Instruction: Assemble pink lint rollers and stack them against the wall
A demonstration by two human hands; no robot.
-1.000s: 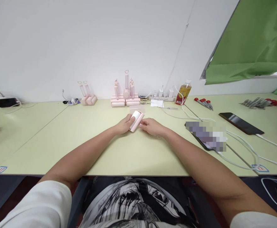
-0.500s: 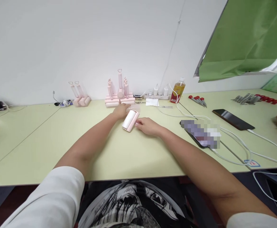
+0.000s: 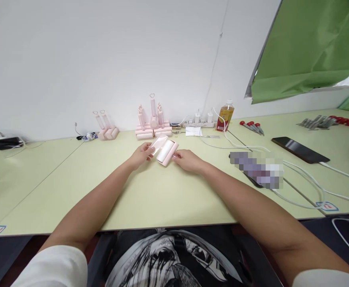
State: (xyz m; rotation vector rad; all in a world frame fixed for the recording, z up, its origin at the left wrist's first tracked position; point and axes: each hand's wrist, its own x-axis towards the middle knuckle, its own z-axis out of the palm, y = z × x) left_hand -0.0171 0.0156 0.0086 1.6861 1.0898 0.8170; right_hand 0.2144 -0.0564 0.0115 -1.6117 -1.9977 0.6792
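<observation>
A pink lint roller with a white roll faces up over the middle of the table. My right hand is closed around its short handle, most of which the fingers hide. My left hand pinches a clear pinkish cover just left of the roll. The cover is tilted and its edge overlaps or lies close to the roll; I cannot tell whether they touch. Behind, against the wall, stands a group of similar pink lint rollers with heart-shaped handle ends.
Two more pink rollers stand at the back left. A power strip, a drink bottle and red-handled tools line the back. To the right lie a phone, a blurred-out phone and white cables.
My left hand has drawn back left and toward me, bringing the clear cover along beside the roll. My right hand still grips the handle. The camera view has shifted slightly.
</observation>
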